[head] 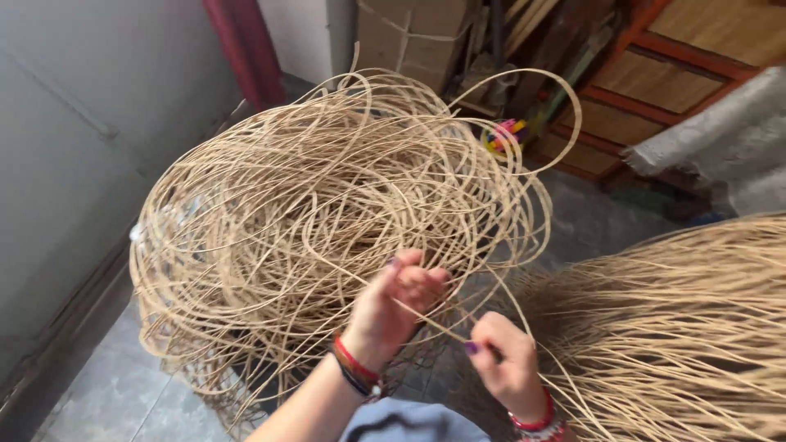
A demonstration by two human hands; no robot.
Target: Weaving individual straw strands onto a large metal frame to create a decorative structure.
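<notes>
A big loose coil of thin tan rattan strands (327, 196) fills the middle of the view, standing on the floor. My left hand (397, 303), with red and dark bracelets at the wrist, grips several strands at the coil's lower right edge. My right hand (508, 360), also wearing bracelets, pinches a single strand (446, 327) that runs from the left hand's fingers. A second mass of straight rattan strands (688, 327) fans out at the lower right, beside my right hand.
A grey wall (74, 147) runs along the left, with a grey tiled floor (123, 393) below. Behind the coil stand a cardboard box (409, 33), a red pole (246, 49), wooden framed panels (655, 74) and a grey rolled mat (720, 139).
</notes>
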